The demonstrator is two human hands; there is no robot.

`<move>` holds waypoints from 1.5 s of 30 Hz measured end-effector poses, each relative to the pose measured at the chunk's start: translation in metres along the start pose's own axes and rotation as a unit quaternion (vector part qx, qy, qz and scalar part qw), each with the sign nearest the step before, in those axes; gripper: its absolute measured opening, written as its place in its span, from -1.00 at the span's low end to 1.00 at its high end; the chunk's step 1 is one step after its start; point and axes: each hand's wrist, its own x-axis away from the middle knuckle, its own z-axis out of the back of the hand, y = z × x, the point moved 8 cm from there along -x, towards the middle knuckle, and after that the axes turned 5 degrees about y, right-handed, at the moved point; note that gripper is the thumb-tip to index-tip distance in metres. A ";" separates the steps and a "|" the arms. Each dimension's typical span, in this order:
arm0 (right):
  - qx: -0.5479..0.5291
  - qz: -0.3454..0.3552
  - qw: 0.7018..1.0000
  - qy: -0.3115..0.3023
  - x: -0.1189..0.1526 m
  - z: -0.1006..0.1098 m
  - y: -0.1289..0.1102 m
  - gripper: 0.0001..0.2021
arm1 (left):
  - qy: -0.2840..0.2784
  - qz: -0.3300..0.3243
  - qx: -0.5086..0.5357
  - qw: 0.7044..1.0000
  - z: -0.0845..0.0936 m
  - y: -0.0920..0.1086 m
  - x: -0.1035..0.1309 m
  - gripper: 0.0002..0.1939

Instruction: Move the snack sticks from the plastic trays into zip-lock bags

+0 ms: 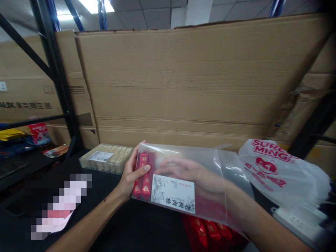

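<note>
The left hand (pixel 132 169) pinches a clear bag (pixel 187 191) over 2 red packets (pixel 145 175) at its 9 o'clock end; the right hand (pixel 183 170) reaches inside. Around the bag: cardboard (pixel 173 80) at 12 o'clock, white carrier (pixel 283 171) at 3, more packets (pixel 212 232) near 5, clear box (pixel 107 157) between 9 and 10.

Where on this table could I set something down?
The black table is bare between the left forearm and lower red packets, below the clear bag. A smaller patch lies between that forearm, the blurred item and the beige box. The right is crowded: white bag, power strip.
</note>
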 end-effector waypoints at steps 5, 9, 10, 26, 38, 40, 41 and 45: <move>0.168 0.117 0.958 0.201 0.010 0.051 -0.054 -0.80 | 0.112 -0.011 0.038 0.993 0.044 0.007 -0.025 -0.38; 0.612 0.130 0.707 0.329 0.032 0.070 -0.095 -0.84 | 0.198 -0.042 0.051 0.978 0.080 0.009 -0.042 -0.44; 0.684 0.100 0.658 0.299 0.031 0.066 -0.091 -0.81 | 0.215 -0.051 0.051 0.974 0.087 0.008 -0.044 -0.45; 0.780 -0.058 0.618 0.077 0.010 0.024 0.004 -0.66 | 0.246 -0.059 0.025 0.967 0.098 -0.001 -0.043 -0.36; 0.624 -0.041 0.779 0.037 0.007 0.025 0.002 -0.76 | 0.246 -0.044 0.018 0.968 0.097 -0.007 -0.042 -0.28; 0.516 -0.005 0.856 0.019 0.005 0.021 -0.007 -0.77 | 0.242 -0.042 0.016 0.969 0.096 -0.007 -0.041 -0.28; 0.449 0.013 0.893 0.009 0.005 0.021 -0.012 -0.75 | 0.239 -0.042 0.015 0.970 0.095 -0.007 -0.041 -0.28; 0.205 0.153 0.961 0.107 0.010 0.054 -0.058 -0.72 | 0.226 -0.039 0.015 0.973 0.092 -0.007 -0.039 -0.29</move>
